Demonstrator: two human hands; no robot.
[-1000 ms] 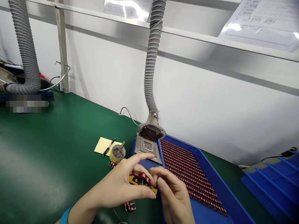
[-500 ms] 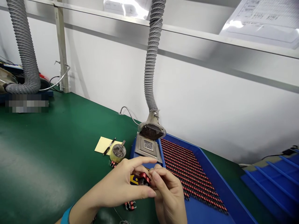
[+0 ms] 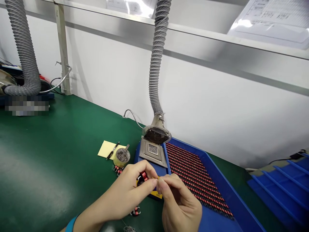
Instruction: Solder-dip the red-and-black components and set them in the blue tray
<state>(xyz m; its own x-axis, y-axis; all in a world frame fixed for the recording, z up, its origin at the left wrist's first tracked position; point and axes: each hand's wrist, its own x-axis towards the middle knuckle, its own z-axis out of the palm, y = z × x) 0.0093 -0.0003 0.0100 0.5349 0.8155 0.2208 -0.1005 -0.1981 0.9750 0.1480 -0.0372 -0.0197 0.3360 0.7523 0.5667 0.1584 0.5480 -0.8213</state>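
Blue tray [image 3: 224, 190], red-black coils [image 3: 195, 177] in rows

Legible text: none.
Document sheet [image 3: 270, 22], upper right: printed lines and tables, too small to read.
Sheet [image 3: 129, 6], top centre: obscured by glare.
Label patch [image 3: 26, 108], far left: pixelated, unreadable.
Yellow card [image 3: 154, 194], under hands: dark marking, unreadable.
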